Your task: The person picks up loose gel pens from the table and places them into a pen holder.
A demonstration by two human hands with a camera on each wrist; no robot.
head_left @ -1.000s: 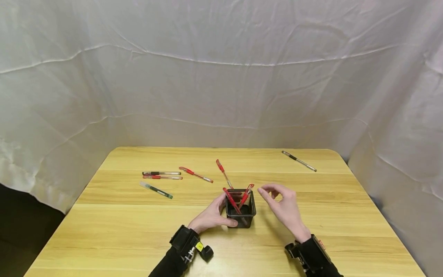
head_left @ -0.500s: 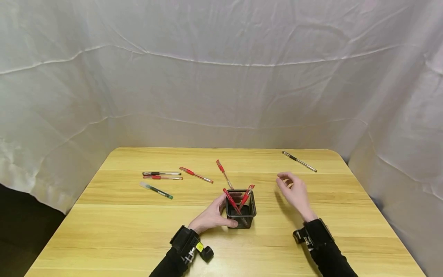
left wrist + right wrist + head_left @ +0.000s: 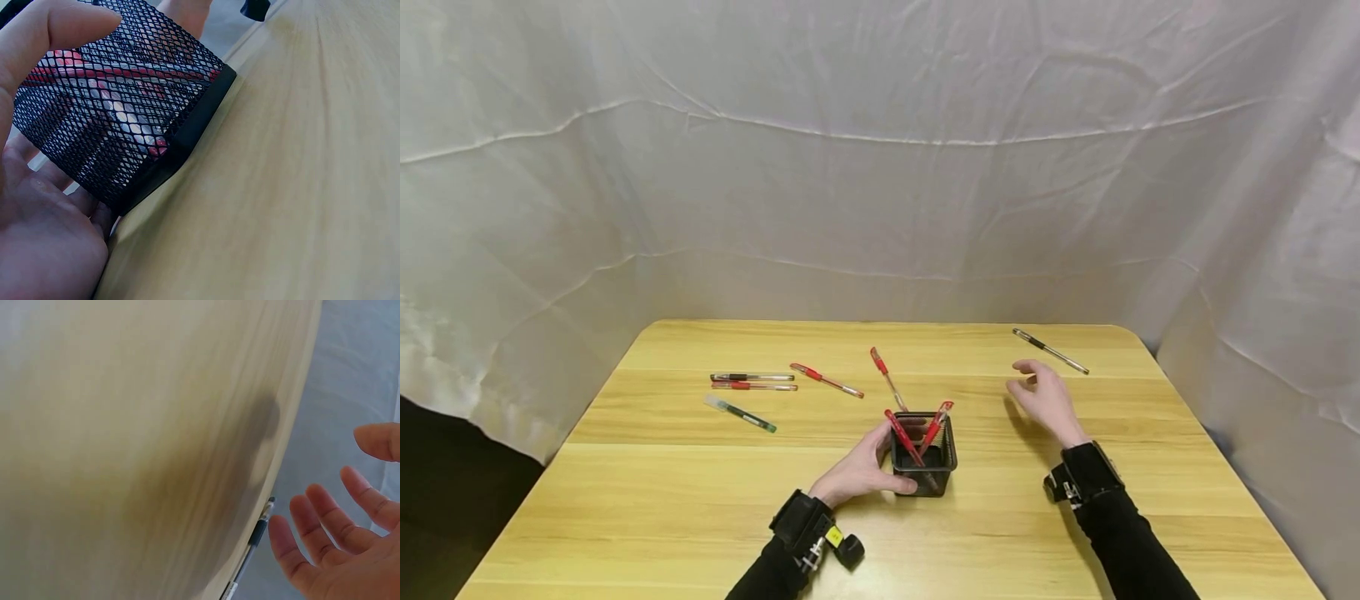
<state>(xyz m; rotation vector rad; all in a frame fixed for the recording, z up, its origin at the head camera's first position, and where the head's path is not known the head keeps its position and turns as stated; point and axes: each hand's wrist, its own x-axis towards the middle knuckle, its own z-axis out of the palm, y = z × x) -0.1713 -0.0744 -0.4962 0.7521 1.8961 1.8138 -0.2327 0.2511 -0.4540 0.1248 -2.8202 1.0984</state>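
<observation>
A black mesh pen holder stands upright on the table with two red pens leaning inside it. My left hand grips it from the left, thumb on the near side and fingers behind. The left wrist view shows the mesh wall close up, pens visible through it. My right hand is over the right part of the table and holds nothing. Its fingers are spread and relaxed in the right wrist view. Beyond that hand lies a black pen, apart from the fingertips.
On the left lie another black pen, a red pen just below it, and a green pen. Two more red pens, one slanted and one behind the holder, lie midtable. A pale cloth hangs behind the table.
My right hand has moved away from the pen holder, rightward and farther across the table, toward the black pen. My left hand and the holder have stayed in place.
</observation>
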